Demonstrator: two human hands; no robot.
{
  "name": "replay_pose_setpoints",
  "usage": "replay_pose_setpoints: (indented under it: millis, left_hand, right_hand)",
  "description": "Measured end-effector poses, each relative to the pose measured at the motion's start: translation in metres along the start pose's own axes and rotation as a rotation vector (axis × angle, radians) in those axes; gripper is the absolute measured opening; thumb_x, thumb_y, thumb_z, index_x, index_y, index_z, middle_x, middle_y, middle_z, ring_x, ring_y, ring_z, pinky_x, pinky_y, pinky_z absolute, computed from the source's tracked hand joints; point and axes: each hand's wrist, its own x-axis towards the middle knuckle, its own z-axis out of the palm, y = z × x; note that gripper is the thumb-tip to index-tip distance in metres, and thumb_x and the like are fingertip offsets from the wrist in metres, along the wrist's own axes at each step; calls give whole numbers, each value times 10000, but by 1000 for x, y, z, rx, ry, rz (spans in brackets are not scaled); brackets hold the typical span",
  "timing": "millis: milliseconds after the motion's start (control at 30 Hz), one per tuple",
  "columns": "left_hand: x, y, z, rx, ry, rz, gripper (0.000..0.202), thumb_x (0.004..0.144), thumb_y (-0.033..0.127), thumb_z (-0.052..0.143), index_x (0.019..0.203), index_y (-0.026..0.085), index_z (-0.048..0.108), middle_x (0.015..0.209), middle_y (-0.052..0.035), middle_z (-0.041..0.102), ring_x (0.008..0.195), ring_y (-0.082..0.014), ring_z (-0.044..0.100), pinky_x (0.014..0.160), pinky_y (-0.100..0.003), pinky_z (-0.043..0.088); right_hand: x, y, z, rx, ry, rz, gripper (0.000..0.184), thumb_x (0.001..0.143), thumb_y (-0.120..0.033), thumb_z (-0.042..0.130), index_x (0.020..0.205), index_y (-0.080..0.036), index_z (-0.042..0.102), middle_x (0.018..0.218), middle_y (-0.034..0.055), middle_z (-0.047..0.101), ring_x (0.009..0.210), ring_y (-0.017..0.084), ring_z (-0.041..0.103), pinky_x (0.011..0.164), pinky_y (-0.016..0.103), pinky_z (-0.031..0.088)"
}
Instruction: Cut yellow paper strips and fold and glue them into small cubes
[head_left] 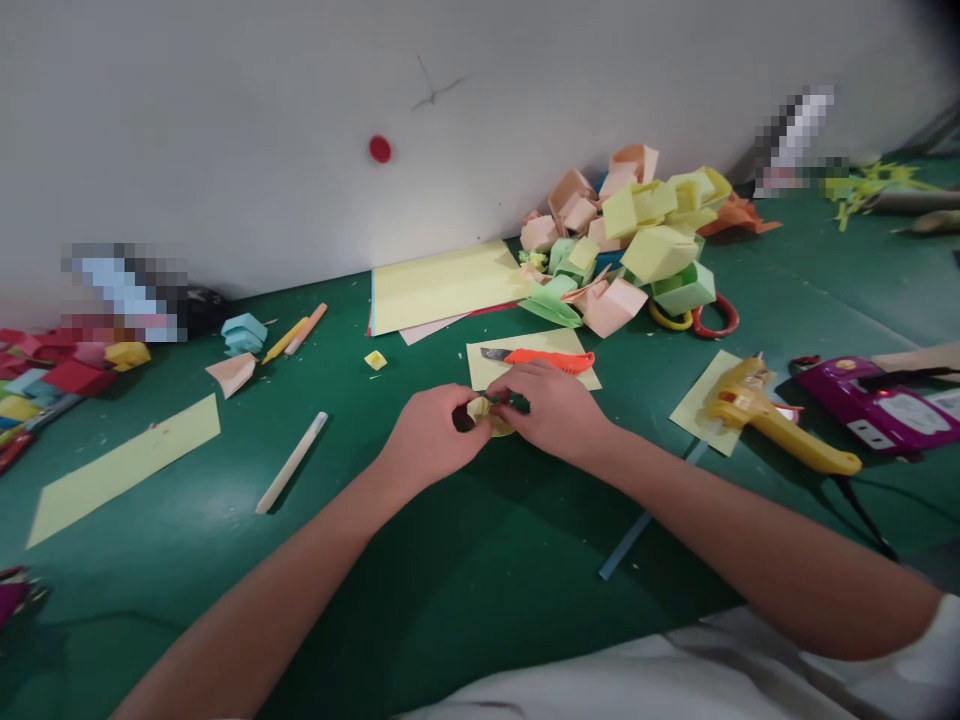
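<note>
Both hands meet low over the middle of the green table (465, 600). The left hand (429, 438) and the right hand (553, 408) are brought together, fingers pinched from either side on a small yellow folded paper piece (487, 414) with a bit of dark green showing at its right edge. The piece sits between the fingertips, just above the tabletop.

Just beyond the hands lies a yellow paper sheet (525, 368) with an orange utility knife (544, 358) resting on it, touching the far side of the right hand. Farther back, against the wall, a stack of yellow paper (442, 285) lies flat, and to its right a heap of folded paper boxes (637, 240) in pink, yellow and green. Scissors (705, 318) with yellow and red handles poke out from under the heap.

To the right, a yellow glue gun (772, 420) lies on another yellow slip, with a purple device (874, 405) near it. To the left, a pale stick (291, 462) lies slantwise, a long yellow paper strip (120, 468) beyond it, and a small yellow paper scrap (375, 360) sits far left of the hands.
</note>
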Motion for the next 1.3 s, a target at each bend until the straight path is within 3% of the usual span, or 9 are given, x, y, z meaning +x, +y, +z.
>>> replay_pose_setpoints:
  millis: [267,433,533,600,733,800,933,1067,1300]
  left_hand:
    - [-3,1,5,83,47,50,134,873,217,541,792,205,648,801,-24,647,705,-168,571,568,-278,342]
    - [-5,5,5,77,64,56,92,838,198,574,762,204,626,763,-14,631,693,-164,569,558,-274,344]
    - [-7,8,4,41,103,31,57,841,222,584,877,212,627,779,6,651,664,-146,572,550,-257,373]
    - [-7,10,2,-22,130,15,81,850,243,587,917,217,622,803,16,672,677,-135,594,579,-245,416]
    - [-5,10,-3,-115,139,-13,81,854,268,595,826,217,651,778,16,693,686,-135,619,618,-246,449]
    - [-3,9,-3,-123,140,-34,111,859,293,604,816,216,672,786,10,709,683,-141,628,616,-251,454]
    - [-3,7,1,-119,125,-48,140,866,303,599,820,216,700,781,2,723,668,-151,628,604,-263,437]
    - [-3,6,4,-107,79,-29,124,843,239,591,835,223,714,784,11,727,673,-151,632,601,-260,424]
    - [-3,7,1,-95,47,-12,170,804,162,571,892,233,698,779,18,703,680,-152,626,625,-262,440]
  right_hand:
    - [-2,-1,-1,-1,-28,-9,68,838,-237,692,877,-200,733,925,45,732,914,221,603,734,318,437]
    - [-2,-2,-3,25,-32,-2,37,809,-172,673,819,-189,704,893,42,716,901,209,604,732,311,433]
    - [-1,-4,-4,30,-24,17,25,816,-179,672,805,-186,694,888,44,707,888,203,600,704,300,418]
    - [-1,-5,-4,42,-26,36,23,814,-179,681,793,-187,686,850,36,699,840,186,602,668,285,403]
    - [-2,-6,-2,72,-23,105,71,822,-177,674,763,-189,636,743,10,672,685,143,588,581,254,372]
    - [-3,-6,-1,100,0,142,63,822,-183,664,840,-193,605,776,13,682,675,140,599,564,245,378]
    - [-3,-8,2,210,-9,152,264,823,-183,631,1054,-214,508,845,18,689,726,162,634,594,254,405]
    - [-2,-9,2,194,-86,171,272,830,-169,605,1073,-223,495,803,1,673,715,164,634,596,256,398]
    - [-3,-10,1,185,-102,160,270,829,-166,621,1077,-226,531,831,4,695,733,163,644,597,251,401]
